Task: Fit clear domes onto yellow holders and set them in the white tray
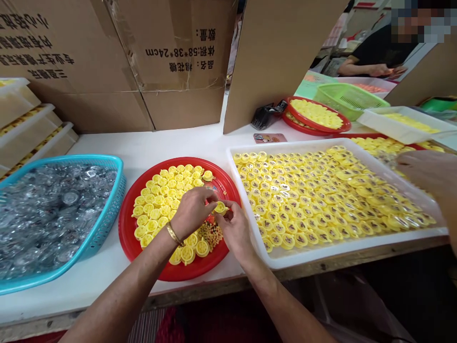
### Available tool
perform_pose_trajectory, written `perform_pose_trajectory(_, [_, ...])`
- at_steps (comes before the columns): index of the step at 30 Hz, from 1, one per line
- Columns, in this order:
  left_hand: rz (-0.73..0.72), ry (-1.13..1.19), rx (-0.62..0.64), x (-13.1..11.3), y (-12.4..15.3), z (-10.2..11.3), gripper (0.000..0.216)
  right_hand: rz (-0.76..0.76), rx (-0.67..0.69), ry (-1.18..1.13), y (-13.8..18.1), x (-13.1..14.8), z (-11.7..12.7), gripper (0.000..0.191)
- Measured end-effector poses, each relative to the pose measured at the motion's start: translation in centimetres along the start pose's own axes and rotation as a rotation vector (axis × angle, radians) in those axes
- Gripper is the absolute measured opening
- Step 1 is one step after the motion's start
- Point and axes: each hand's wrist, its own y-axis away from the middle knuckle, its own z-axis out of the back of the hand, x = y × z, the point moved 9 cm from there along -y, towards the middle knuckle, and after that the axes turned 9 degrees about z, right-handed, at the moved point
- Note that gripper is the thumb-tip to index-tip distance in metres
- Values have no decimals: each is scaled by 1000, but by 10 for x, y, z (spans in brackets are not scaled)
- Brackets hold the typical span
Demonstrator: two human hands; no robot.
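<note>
Both hands meet over the red round tray (pixel 125 224) on the white counter (pixel 150 143). The left hand (pixel 193 209), with a gold bangle at the wrist, pinches down with narrow fingers on a small yellow disc (pixel 220 207), and the right hand (pixel 233 226) grips the same disc from the other side, so the piece is held between the 2 hands just above the tray's right part. The tray's upper and left part carries neat rows of yellow discs (pixel 160 200); near its front edge lies a small heap of tiny coloured beads (pixel 210 233) with a few more discs beside it. To the left sits a blue basket (pixel 107 214) piled with clear plastic lids (pixel 46 209). To the right, a white rectangular tray (pixel 303 250) is nearly covered with yellow discs that look capped and finished, which suggests the work is well along: many pieces appear done, while the rows on the red tray and the basket of lids look like what is left. Another person's hand (pixel 428 174) reaches in at the right edge over that white tray. Behind stand cardboard boxes (pixel 107 62), further red trays of yellow pieces (pixel 316 116) and a green basket (pixel 348 97).
</note>
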Motion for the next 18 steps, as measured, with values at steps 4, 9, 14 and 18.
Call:
perform_pose_trajectory(4, [-149,7,22,-19,6,-1,19,-10,31,27,1,2,-5,29])
perform_pose_trajectory(9, [-158,102,4,-16,8,2,23,-38,49,-48,2,-7,-9,31])
perform_pose_trajectory(14, [-218,94,-9,-18,8,-1,22,-52,50,-38,1,-8,-8,29])
perform_pose_trajectory(18, [-228,163,-4,-20,10,4,22,-56,56,-50,-2,-9,-8,29])
